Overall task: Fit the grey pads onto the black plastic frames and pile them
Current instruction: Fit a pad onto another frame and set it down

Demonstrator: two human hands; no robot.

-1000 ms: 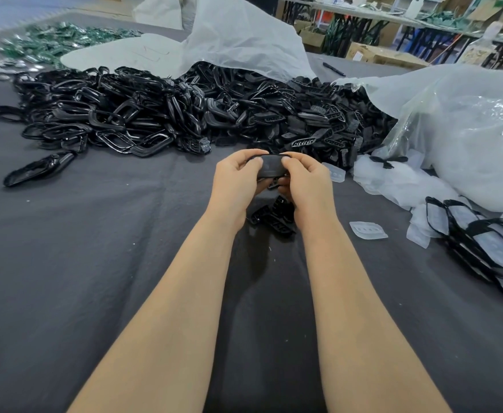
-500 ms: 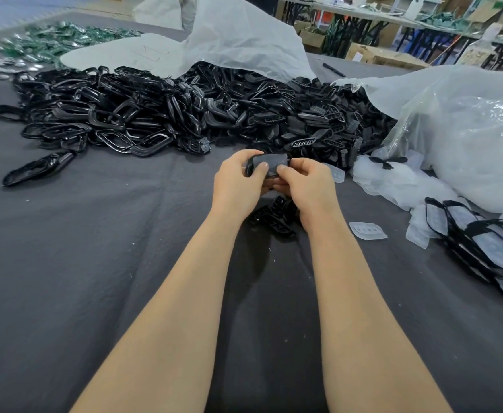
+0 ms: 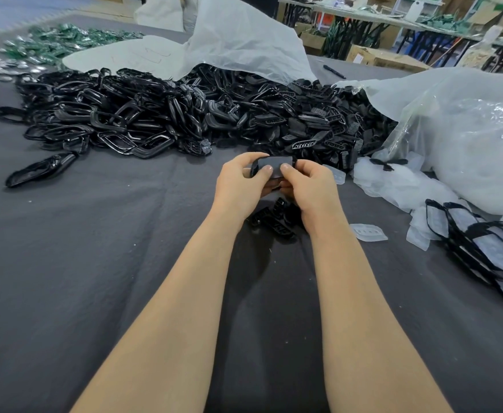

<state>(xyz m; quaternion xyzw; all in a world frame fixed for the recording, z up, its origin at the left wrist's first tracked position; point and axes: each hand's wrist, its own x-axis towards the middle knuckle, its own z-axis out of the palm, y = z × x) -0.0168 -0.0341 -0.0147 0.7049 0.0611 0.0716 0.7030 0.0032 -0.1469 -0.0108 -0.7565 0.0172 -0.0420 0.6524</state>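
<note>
Both left hand and right hand pinch a matte grey pad onto a curved black frame.

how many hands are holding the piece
2: the left hand grips its left end, the right hand its right end, thumbs on the grey pad; the fingers beneath are hidden.

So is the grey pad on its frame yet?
On it, seating unclear: the grey pad lies over the black frame, left hand and right hand thumbs pressing it. Whether its edges have clipped in: cannot tell.
</note>
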